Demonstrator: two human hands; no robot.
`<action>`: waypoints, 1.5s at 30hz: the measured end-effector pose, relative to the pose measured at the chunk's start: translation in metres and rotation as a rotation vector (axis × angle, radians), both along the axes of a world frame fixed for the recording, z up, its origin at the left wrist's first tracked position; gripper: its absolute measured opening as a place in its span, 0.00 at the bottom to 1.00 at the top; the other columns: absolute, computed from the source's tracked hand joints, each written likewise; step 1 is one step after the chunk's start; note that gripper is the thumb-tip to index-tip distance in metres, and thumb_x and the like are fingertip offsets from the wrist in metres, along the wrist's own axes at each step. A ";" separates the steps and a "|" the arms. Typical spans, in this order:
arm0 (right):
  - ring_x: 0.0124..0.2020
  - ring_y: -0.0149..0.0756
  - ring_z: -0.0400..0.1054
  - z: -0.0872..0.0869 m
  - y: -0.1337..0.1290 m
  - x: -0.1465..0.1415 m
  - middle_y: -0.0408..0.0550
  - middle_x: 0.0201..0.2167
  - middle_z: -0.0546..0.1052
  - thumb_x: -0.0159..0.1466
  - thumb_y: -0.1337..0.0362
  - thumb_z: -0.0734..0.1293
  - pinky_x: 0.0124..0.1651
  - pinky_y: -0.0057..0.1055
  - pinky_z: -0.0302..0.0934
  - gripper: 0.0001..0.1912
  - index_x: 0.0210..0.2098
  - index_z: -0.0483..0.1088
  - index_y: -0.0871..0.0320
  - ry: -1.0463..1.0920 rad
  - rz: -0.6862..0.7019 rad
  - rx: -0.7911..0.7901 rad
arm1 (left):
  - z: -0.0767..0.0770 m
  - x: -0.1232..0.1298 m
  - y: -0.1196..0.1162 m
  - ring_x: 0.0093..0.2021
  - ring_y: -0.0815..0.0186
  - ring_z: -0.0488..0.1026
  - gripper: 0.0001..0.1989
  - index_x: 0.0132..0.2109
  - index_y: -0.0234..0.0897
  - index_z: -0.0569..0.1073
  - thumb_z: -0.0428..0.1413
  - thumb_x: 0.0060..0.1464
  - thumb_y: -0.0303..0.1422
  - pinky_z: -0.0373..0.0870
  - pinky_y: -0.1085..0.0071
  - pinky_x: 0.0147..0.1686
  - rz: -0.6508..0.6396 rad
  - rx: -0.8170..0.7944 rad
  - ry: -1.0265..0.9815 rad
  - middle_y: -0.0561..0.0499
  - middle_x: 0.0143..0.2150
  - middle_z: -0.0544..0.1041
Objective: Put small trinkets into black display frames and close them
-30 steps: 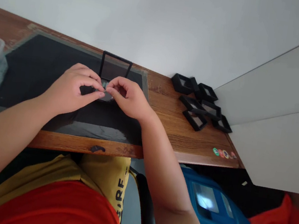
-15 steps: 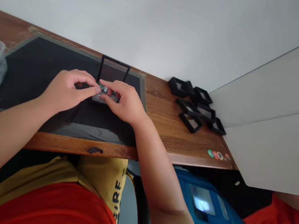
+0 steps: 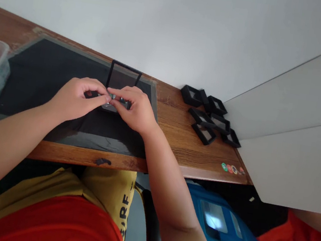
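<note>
On the dark mat [image 3: 60,65] stands a small black-framed case [image 3: 126,67], its clear-paned lid raised at the back. My left hand [image 3: 77,98] reaches over the case from the left, thumb and index finger pinched together. From the right my right hand [image 3: 134,106] meets it, thumb and fingertips closing at the same spot. Small shiny silvery pieces [image 3: 107,105] show in the case beneath the fingers; what kind they are I cannot make out. Whatever sits between the fingertips is mostly hidden.
At the left edge stands a clear plastic tub [image 3: 0,72] of small bagged items. Several black frame cases [image 3: 203,135] lie heaped on the wooden table [image 3: 170,134] at right, near round stickers [image 3: 233,169]. Below is a blue plastic object [image 3: 225,214]; another person's red sleeve [image 3: 290,240] shows beyond.
Both hands' fingertips have drawn closer together over the case, covering more of the pieces. The right thumb and fingers have narrowed. The view has shifted slightly.
</note>
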State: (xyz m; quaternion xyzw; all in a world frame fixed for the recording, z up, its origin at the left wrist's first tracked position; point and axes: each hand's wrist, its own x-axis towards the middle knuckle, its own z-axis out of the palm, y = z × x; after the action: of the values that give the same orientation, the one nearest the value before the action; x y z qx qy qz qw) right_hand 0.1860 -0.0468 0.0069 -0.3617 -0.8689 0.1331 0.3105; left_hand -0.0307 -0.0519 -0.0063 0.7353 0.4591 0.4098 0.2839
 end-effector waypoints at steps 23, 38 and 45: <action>0.44 0.41 0.74 0.015 -0.008 0.001 0.49 0.38 0.84 0.70 0.64 0.74 0.53 0.36 0.63 0.14 0.53 0.85 0.61 -0.311 -0.205 -0.221 | -0.018 -0.010 0.011 0.48 0.48 0.78 0.17 0.48 0.42 0.80 0.62 0.58 0.46 0.73 0.53 0.50 0.033 0.070 0.274 0.44 0.45 0.84; 0.41 0.37 0.73 0.014 -0.006 0.005 0.47 0.37 0.82 0.68 0.67 0.74 0.49 0.34 0.62 0.11 0.48 0.85 0.60 -0.252 -0.202 -0.239 | -0.019 -0.009 0.010 0.47 0.50 0.77 0.19 0.52 0.45 0.85 0.58 0.62 0.47 0.73 0.52 0.53 -0.095 0.149 0.264 0.46 0.46 0.85; 0.40 0.37 0.73 0.015 -0.007 0.003 0.47 0.36 0.82 0.68 0.67 0.73 0.49 0.34 0.62 0.10 0.48 0.85 0.60 -0.265 -0.198 -0.239 | -0.023 -0.007 0.010 0.47 0.50 0.76 0.20 0.45 0.49 0.89 0.55 0.66 0.50 0.74 0.51 0.54 -0.117 0.219 0.281 0.45 0.45 0.85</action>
State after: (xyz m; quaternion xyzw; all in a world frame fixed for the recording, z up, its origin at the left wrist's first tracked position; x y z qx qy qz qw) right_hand 0.1890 -0.0540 0.0216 -0.4940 -0.8405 0.1552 0.1597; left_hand -0.0381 -0.0415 -0.0293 0.8373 0.4034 0.3333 0.1585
